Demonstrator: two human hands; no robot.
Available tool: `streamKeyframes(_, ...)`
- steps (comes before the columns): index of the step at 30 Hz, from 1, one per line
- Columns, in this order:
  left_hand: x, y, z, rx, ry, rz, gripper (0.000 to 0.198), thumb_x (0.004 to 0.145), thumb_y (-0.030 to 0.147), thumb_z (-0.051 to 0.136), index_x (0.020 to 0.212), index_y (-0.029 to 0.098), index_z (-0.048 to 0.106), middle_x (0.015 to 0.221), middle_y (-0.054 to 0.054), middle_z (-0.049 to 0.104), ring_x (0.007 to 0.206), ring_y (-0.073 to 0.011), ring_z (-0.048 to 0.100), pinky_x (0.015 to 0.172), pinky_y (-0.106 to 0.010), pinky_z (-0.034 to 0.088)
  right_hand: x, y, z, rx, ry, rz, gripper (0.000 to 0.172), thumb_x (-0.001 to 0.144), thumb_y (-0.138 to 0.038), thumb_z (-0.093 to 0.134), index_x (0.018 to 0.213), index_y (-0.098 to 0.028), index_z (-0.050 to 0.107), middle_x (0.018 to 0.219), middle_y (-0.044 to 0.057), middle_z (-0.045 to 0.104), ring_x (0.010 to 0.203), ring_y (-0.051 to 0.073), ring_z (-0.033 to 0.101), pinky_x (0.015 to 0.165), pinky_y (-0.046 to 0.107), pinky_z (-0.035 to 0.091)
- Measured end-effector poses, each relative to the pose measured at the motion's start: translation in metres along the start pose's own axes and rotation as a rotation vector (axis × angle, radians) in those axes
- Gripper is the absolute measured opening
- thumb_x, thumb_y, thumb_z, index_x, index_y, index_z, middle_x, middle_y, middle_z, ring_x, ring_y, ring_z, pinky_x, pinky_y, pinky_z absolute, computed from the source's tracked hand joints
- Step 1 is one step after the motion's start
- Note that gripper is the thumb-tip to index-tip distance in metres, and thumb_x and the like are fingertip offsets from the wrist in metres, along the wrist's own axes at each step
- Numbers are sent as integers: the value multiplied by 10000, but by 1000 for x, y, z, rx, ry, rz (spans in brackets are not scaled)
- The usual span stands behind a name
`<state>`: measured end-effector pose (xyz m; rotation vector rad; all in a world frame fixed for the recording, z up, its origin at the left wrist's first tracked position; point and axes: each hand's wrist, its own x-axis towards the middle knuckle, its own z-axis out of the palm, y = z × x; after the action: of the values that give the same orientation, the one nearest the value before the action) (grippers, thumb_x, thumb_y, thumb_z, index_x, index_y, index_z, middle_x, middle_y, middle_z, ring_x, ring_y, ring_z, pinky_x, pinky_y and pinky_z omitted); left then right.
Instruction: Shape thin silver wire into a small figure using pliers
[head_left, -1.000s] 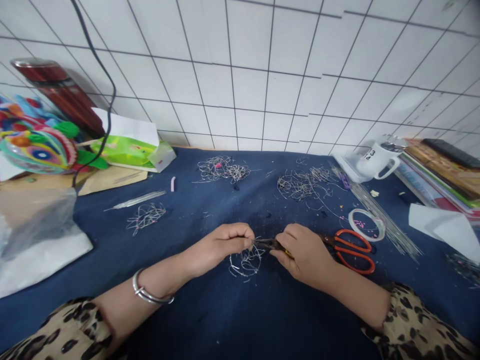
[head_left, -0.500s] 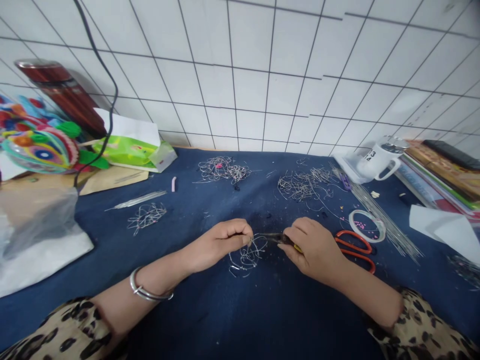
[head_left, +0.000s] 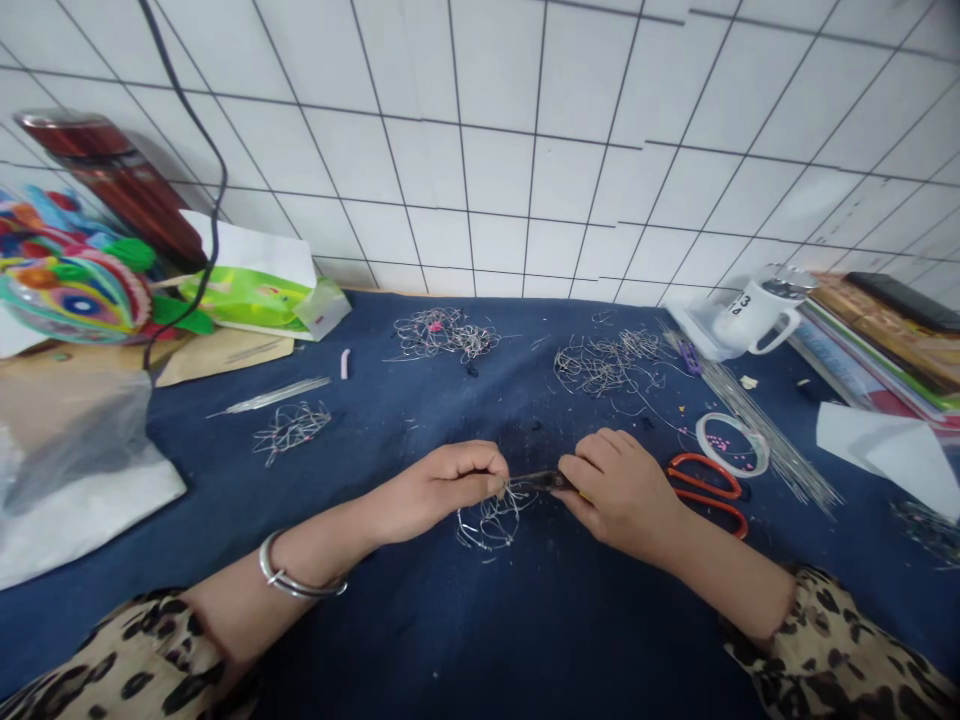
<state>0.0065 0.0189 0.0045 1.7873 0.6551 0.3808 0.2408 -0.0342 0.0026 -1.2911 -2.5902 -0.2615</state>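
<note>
My left hand [head_left: 442, 488] is closed in a pinch on a thin wire at the top of a small tangle of bent wire pieces [head_left: 489, 522] on the dark blue cloth [head_left: 420, 640]. My right hand [head_left: 619, 492] is closed around small dark pliers [head_left: 544, 481], whose tip points left and meets the wire at my left fingertips. Both wrists rest on the cloth. A silver bangle [head_left: 289, 582] sits on my left wrist.
Red-handled scissors [head_left: 709, 492] lie just right of my right hand, beside a tape ring [head_left: 731, 443] and straight wires [head_left: 780, 450]. More wire piles [head_left: 607, 365] [head_left: 446, 335] [head_left: 291, 428] lie further back. A white mug [head_left: 754, 312], books [head_left: 885, 340], a green packet [head_left: 259, 295] and a plastic bag [head_left: 71, 480] line the sides.
The hands stayed together over the wire tangle, with only small shifts. My right hand moved slightly up and left, covering more of the scissors' handles.
</note>
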Motion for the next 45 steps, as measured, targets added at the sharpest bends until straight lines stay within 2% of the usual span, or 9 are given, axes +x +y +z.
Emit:
streamKeyframes(14, 0, 0, 3, -12, -14, -9, 174, 873, 186, 428, 764, 146, 557, 761, 9, 480, 679, -104, 440, 637, -225, 344, -2, -1, 4, -58, -28, -39, 229, 883, -336, 392, 843, -173, 548, 759, 49, 477, 725, 180, 391, 658, 320, 287)
streamKeyframes(24, 0, 1, 4, -19, 25, -31, 198, 882, 257, 424, 778, 144, 549, 736, 14, 455, 651, -104, 407, 610, -223, 331, -3, -2, 11, 155, -108, 76, 259, 893, -362, 383, 832, -179, 556, 745, 30, 509, 707, 147, 453, 652, 267, 339)
streamKeyframes(36, 1, -2, 5, -8, 19, -47, 196, 885, 268, 420, 797, 148, 548, 730, 18, 442, 634, -103, 396, 588, -223, 324, -4, 1, 15, 355, -174, 99, 234, 873, -377, 435, 849, -175, 551, 759, 17, 520, 715, 128, 481, 654, 243, 366)
streamKeyframes(45, 2, -4, 3, -28, -3, -48, 188, 880, 235, 417, 791, 150, 559, 751, 10, 474, 663, -107, 425, 619, -223, 342, -2, 5, 16, 277, -122, 22, 251, 880, -370, 421, 872, -166, 566, 772, 42, 508, 735, 151, 452, 686, 280, 365)
